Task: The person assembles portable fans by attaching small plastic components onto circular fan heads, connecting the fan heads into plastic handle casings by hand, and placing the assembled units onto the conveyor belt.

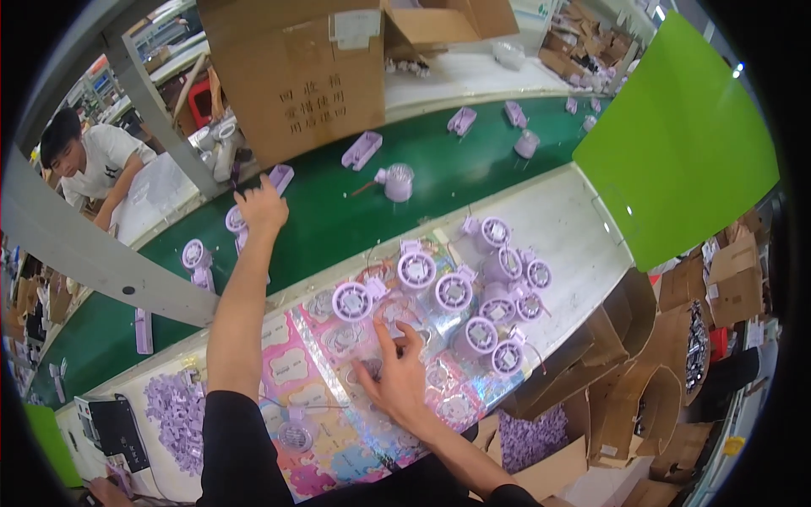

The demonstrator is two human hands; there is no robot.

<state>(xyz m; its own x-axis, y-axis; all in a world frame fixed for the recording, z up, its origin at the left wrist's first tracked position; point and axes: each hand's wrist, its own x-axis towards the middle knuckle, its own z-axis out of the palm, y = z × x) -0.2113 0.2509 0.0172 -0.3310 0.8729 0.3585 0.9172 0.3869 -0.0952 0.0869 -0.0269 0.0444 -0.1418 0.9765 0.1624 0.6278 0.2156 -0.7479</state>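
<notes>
Lilac heap: Small lilac plastic pieces [173, 414] are lying loose toward the left end of the white surface [562, 211].
Left hand: The left hand [263, 207] is reaching over the green conveyor belt [329, 224], its fingers touching or nearly touching a round lilac plastic fan unit [236, 218]; whether it is gripping, I cannot tell. A long lilac plastic shell [281, 177] is lying just beside it.
Tall box: A brown cardboard box [296, 93] is standing at the belt's far side; its contents are not showing.
Fan heads: Ring-faced lilac plastic fan heads [351, 302] are resting on a pastel printed sheet [287, 363], with others clustering to the right. In my judgement they are light, stiff and slightly slick, their thin wires [364, 188] being the fragile part; the outer rim is offering the soundest hold.
Right hand: The right hand [397, 372] is hovering over the sheet near one fan head, thumb and forefinger standing apart, nothing showing between them.
Parts carton: An open brown cardboard carton [553, 469] is holding many small lilac parts [532, 433].
Far-right carton: A brown cardboard carton [672, 328] is holding small dark and silvery pieces [697, 342].
</notes>
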